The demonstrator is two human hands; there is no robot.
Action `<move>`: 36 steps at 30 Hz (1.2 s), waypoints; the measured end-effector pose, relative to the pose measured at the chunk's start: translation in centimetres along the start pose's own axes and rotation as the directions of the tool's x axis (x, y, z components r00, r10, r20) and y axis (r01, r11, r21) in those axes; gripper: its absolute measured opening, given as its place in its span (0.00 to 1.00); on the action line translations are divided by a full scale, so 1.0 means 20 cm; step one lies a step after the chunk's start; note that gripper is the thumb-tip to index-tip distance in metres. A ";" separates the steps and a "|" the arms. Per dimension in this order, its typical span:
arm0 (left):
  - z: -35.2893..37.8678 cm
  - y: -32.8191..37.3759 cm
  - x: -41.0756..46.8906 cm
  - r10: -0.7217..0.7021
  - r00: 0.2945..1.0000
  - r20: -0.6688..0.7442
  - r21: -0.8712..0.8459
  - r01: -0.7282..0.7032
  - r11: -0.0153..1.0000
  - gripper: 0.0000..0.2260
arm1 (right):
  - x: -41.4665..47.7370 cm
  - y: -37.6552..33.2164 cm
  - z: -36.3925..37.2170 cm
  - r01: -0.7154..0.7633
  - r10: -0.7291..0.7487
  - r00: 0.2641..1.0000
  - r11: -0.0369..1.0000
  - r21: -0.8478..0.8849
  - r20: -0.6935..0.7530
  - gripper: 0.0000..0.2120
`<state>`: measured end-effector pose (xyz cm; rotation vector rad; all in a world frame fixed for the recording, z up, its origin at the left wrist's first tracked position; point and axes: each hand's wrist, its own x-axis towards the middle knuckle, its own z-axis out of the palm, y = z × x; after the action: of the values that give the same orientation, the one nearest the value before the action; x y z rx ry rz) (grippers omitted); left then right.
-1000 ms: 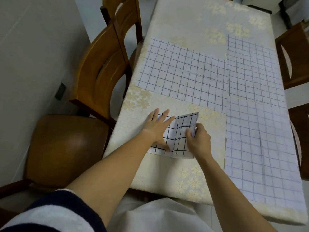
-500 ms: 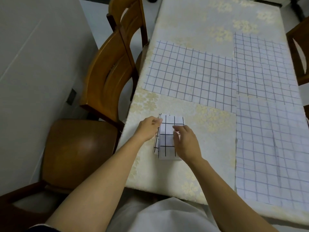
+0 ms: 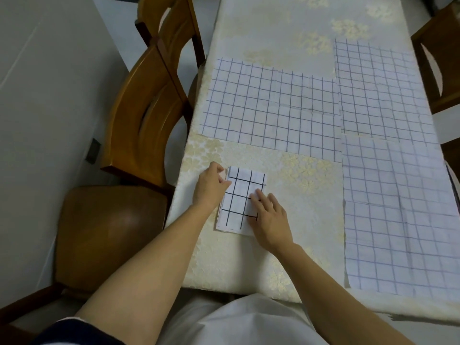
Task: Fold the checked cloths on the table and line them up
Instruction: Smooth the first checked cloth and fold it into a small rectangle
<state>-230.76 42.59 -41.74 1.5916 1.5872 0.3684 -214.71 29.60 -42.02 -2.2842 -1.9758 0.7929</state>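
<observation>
A small folded checked cloth (image 3: 241,195) with bold black lines lies near the table's front left edge. My left hand (image 3: 211,186) is at the cloth's upper left edge, its curled fingers pinching that edge. Straight fingers of my right hand (image 3: 270,219) rest flat on the cloth's lower right part. Three larger checked cloths lie spread flat: one (image 3: 268,108) beyond the folded one, one (image 3: 378,90) at the far right, and one (image 3: 398,215) at the near right.
The table (image 3: 293,260) wears a cream floral cover. Two wooden chairs (image 3: 146,100) stand along its left side, the nearer with a brown seat (image 3: 107,232). Another chair (image 3: 438,58) shows at the right edge. A wall is on the left.
The cloth went from half open with its right flap raised to a narrow folded packet lying flat. My right hand brought the flap over and now rests on top; my left hand moved to the left edge.
</observation>
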 end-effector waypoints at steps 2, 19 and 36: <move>0.01 0.04 -0.01 0.135 0.989 -0.064 0.135 -0.125 0.983 0.17 | 0.00 0.00 0.00 -0.018 0.028 0.996 0.993 0.120 -0.081 0.29; 0.07 0.35 0.28 0.099 0.818 0.567 0.289 -0.310 0.905 0.15 | 0.13 0.13 -0.21 -0.411 0.388 0.903 0.656 0.633 0.185 0.11; 0.07 0.10 -0.01 0.020 0.941 0.339 0.123 -0.065 0.990 0.20 | 0.29 0.24 -0.30 -0.309 0.399 0.916 0.749 0.586 -0.027 0.08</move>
<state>-228.41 42.15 -41.00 1.6879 1.3364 0.0071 -207.55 35.97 -40.43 -2.2547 -1.0307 1.0269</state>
